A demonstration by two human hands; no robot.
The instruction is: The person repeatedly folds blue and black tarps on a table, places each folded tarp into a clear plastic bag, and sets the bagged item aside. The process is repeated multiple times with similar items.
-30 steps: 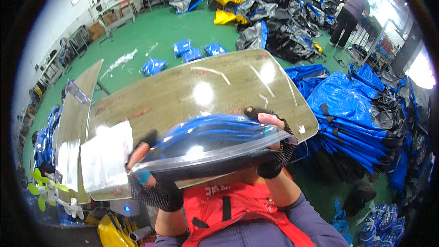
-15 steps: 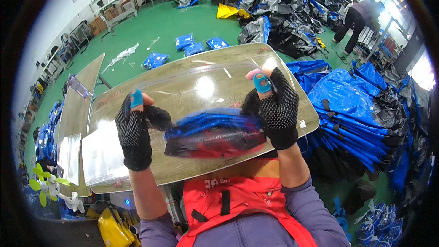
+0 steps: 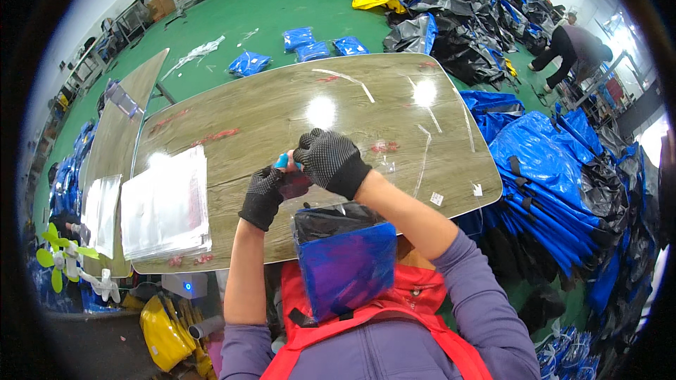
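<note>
My left hand (image 3: 265,195) and my right hand (image 3: 329,162), both in black dotted gloves with bare fingertips, meet above the table's near middle. Their fingers are closed, pinching what looks like the gathered top of a clear plastic bag. Below them the filled bag (image 3: 346,267) hangs tilted against my red apron (image 3: 415,292). Inside it lies a folded blue and black tarp-like item. Blue tape shows on a finger between the hands. The exact grip of the fingertips is partly hidden.
A stack of clear plastic bags (image 3: 165,204) lies on the left of the wood-grain table (image 3: 282,109). Packed blue parcels (image 3: 310,49) rest on the green floor beyond. Blue tarps (image 3: 539,144) are heaped at right. A green-bladed fan (image 3: 62,257) stands at left; another person (image 3: 574,53) bends far right.
My hands have come together from wide apart. The bag has swung from lying lengthwise over the table to hanging upright in front of my apron.
</note>
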